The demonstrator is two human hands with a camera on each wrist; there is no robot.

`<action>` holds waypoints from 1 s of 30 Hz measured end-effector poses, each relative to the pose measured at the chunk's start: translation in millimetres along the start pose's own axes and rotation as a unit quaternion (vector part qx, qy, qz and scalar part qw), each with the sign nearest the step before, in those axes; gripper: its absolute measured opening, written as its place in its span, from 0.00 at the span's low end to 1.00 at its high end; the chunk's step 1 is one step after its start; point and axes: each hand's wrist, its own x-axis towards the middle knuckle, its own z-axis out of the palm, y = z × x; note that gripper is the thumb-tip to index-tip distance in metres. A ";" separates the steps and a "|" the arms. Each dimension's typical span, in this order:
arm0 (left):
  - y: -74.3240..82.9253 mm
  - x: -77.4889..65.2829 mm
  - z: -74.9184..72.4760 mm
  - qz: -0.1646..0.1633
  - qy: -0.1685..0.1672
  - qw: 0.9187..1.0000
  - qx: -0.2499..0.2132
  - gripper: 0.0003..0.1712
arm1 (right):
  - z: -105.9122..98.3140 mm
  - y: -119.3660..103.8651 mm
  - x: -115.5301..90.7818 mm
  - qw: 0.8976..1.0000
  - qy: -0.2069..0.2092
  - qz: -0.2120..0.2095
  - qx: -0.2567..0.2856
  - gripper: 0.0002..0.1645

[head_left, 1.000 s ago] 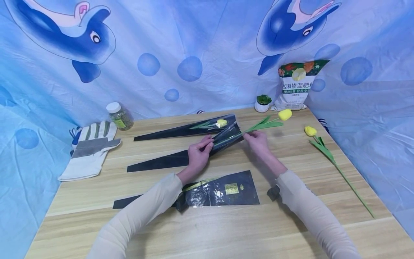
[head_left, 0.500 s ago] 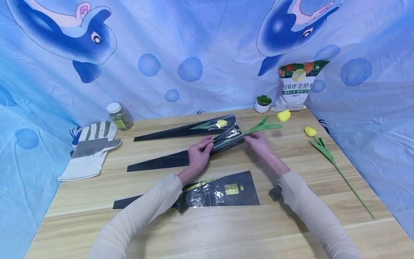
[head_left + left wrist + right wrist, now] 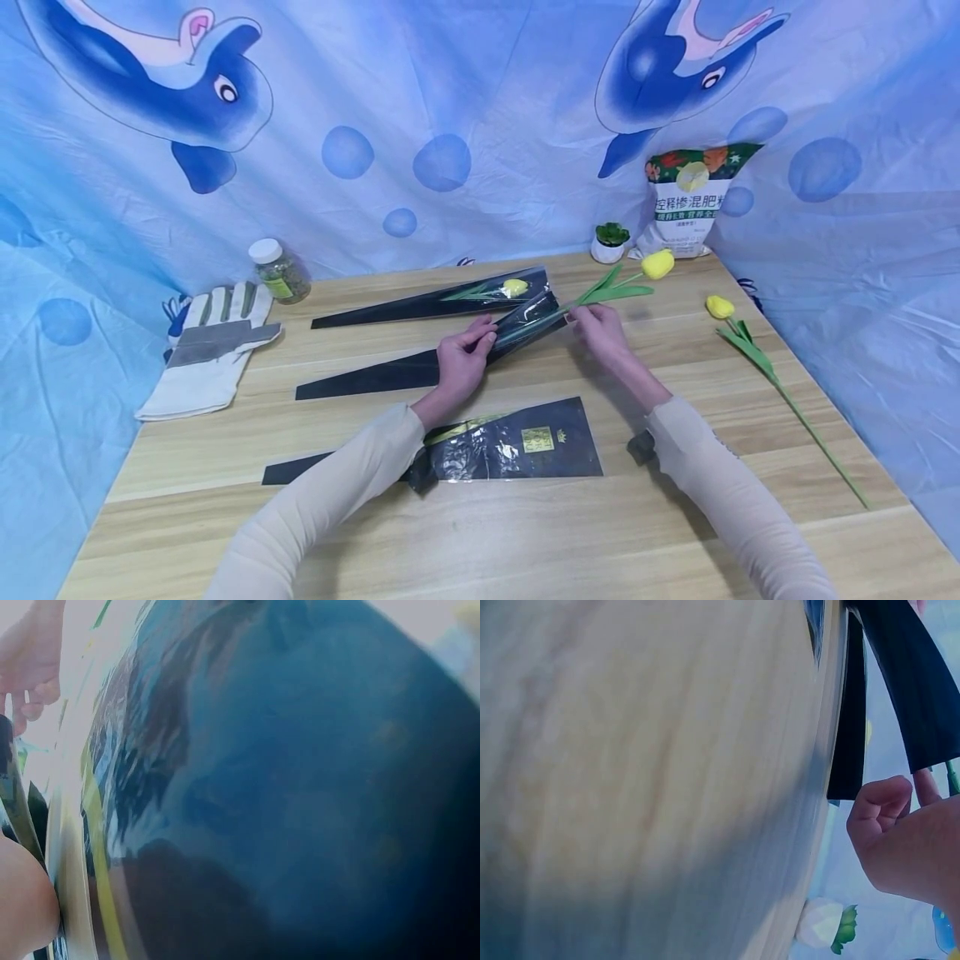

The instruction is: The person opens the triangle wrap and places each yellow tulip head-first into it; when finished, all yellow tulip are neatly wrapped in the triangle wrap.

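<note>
In the head view, my left hand (image 3: 460, 360) grips a long, tapering black flower sleeve (image 3: 375, 374) with a clear front, its wide end lifted off the table. At that wide mouth, my right hand (image 3: 602, 331) pinches the stem of a yellow artificial tulip (image 3: 657, 264). The stem runs inside the sleeve, while bloom and leaves stick out to the right. In the right wrist view, curled fingers (image 3: 881, 806) are at the edge of the dark sleeve (image 3: 915, 682). The left wrist view is mostly filled by a blurred dark sleeve surface.
Behind lies another sleeve (image 3: 420, 302) with a tulip inside. In front is a flat sleeve (image 3: 555, 450) with a gold label. A loose tulip (image 3: 780, 387) lies right. Gloves (image 3: 210, 350), a jar (image 3: 279, 271), a potted plant (image 3: 609, 242) and a fertilizer bag (image 3: 686, 204) stand around the back.
The tulip's bloom and leaves have shifted very slightly left toward the sleeve. My right hand has moved a little to the right along it; the left hand keeps its hold.
</note>
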 end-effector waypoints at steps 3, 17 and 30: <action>0.6 -0.1 0.5 -0.003 0.001 1.000 -0.005 0.07 | 1.1 -1.2 -0.5 1.000 0.004 0.002 0.000 0.30; -1.0 -1.0 1.1 0.004 0.001 1.000 -0.007 0.07 | 2.9 0.0 -0.5 0.999 0.022 -0.029 -0.005 0.26; 7.4 -2.8 -0.5 0.000 -0.004 1.000 0.006 0.07 | 6.7 0.1 -1.8 0.998 0.062 -0.029 0.018 0.20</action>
